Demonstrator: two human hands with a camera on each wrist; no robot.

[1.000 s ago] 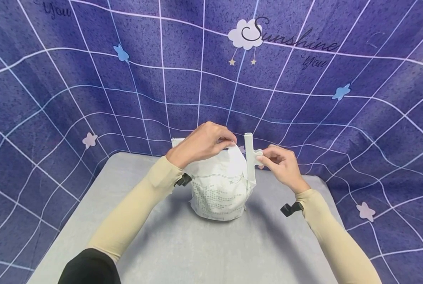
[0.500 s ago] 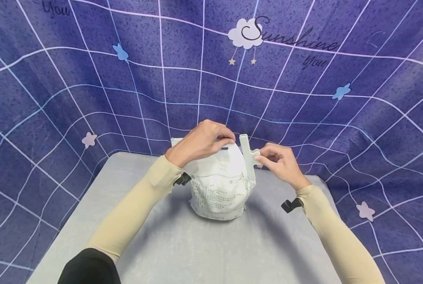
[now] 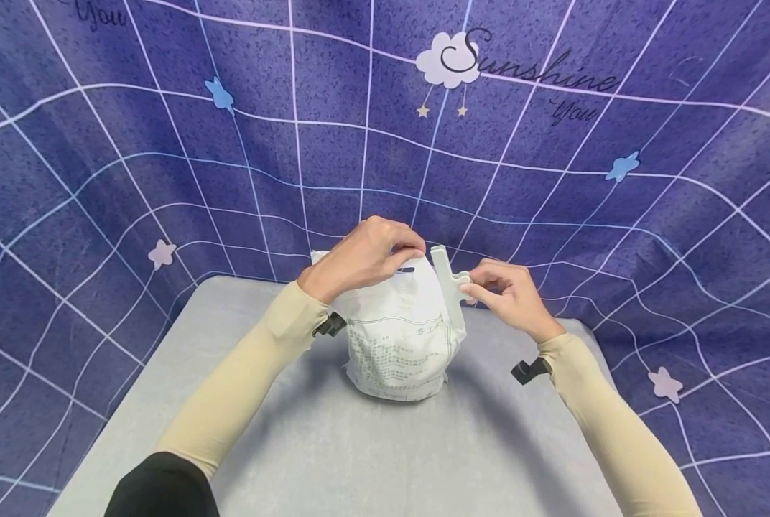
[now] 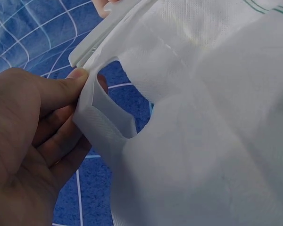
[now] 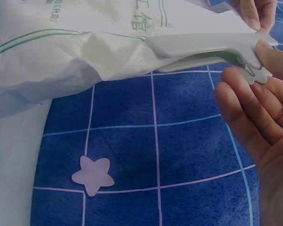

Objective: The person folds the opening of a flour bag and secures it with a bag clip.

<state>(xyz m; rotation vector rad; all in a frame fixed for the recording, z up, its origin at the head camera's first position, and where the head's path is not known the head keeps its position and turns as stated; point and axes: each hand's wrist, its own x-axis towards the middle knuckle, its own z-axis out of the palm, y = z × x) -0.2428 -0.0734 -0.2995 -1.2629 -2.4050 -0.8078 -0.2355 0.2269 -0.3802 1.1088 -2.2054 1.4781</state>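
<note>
A white woven bag (image 3: 398, 345) with green print stands bulging on the table. My left hand (image 3: 367, 260) pinches its top edge beside the cut-out handle opening, thumb in front, as the left wrist view shows. In my right hand (image 3: 513, 298) is a pale plastic bag clip (image 3: 448, 291), pinched at its scalloped grip between thumb and fingers. The clip's long jaws lie along the bag's right side edge, tilted so the upper end leans towards my left hand. From the right wrist, the clip (image 5: 198, 44) shows a narrow gap between its jaws and a metal spring.
A table covered in grey cloth (image 3: 385, 459) carries the bag near its far edge. Behind and at both sides hangs a blue-purple curtain (image 3: 333, 158) with white grid lines, stars and lettering. A black wrist mount (image 3: 530, 371) sits on my right forearm.
The upper end of the clip has swung left over the bag's side, from upright to tilted. My right hand has shifted slightly left, and my left hand a little left and up.
</note>
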